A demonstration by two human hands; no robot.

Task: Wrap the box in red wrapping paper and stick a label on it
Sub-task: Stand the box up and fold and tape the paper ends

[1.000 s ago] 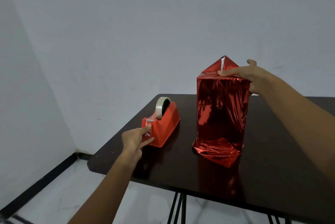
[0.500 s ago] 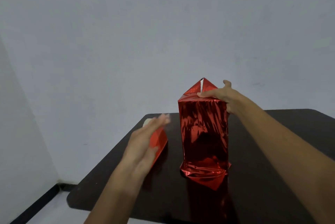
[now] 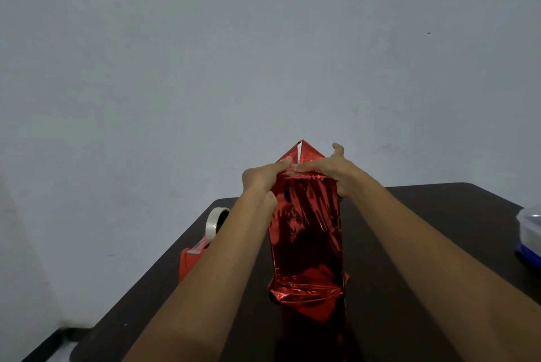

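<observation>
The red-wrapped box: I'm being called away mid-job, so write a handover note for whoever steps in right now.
Box: upright on the table, sides wrapped in red paper. The tape dispenser is to its left.
Left hand: at the top left edge, thumb on the fold; grip unclear.
Right hand: fingers flat, pressing the top fold down.
Done: sides wrapped, near top fold down.
Left: tape the top, fold the standing triangular flap, close the bottom flap, stick on a label (none in view).
</observation>
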